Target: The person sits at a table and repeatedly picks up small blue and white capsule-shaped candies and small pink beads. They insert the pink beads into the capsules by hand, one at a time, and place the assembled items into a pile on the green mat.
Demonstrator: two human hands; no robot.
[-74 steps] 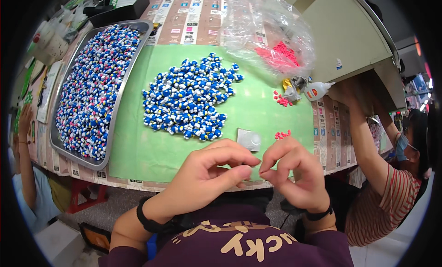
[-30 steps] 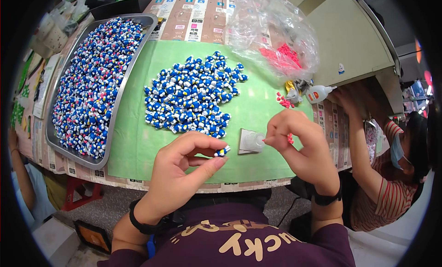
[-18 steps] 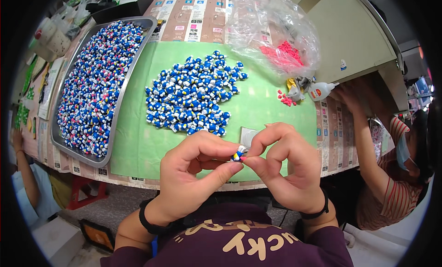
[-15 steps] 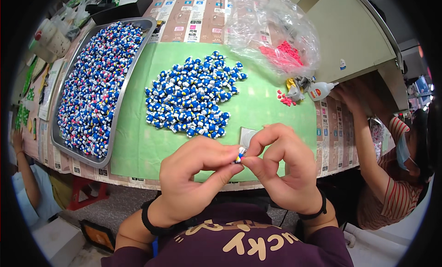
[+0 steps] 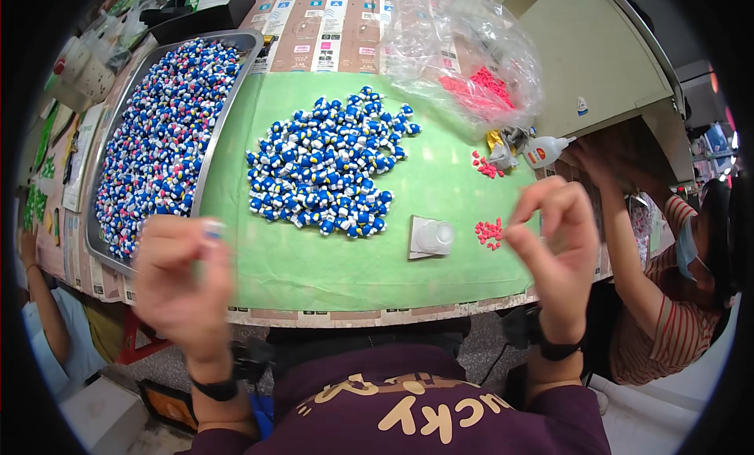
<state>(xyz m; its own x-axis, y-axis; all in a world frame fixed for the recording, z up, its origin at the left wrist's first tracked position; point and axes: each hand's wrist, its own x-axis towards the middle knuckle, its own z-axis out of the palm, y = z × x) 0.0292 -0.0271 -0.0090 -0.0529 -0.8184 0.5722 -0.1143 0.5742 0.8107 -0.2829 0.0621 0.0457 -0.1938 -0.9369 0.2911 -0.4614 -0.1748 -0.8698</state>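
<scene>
The left hand [image 5: 184, 278] is pinching a blurred blue-and-white figure [image 5: 212, 229] at eight o'clock from the figure pile [image 5: 322, 168]. At four o'clock, the right hand [image 5: 559, 255] is hovering beside pink pieces [image 5: 491, 234]; I cannot tell its grip.

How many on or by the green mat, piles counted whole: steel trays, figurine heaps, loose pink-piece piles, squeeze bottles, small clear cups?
Steel tray: 1
Blue-and-white figurine heap: 1
Loose pink-piece piles: 2
White squeeze bottle: 1
Small clear cup: 1
Total: 6
</scene>
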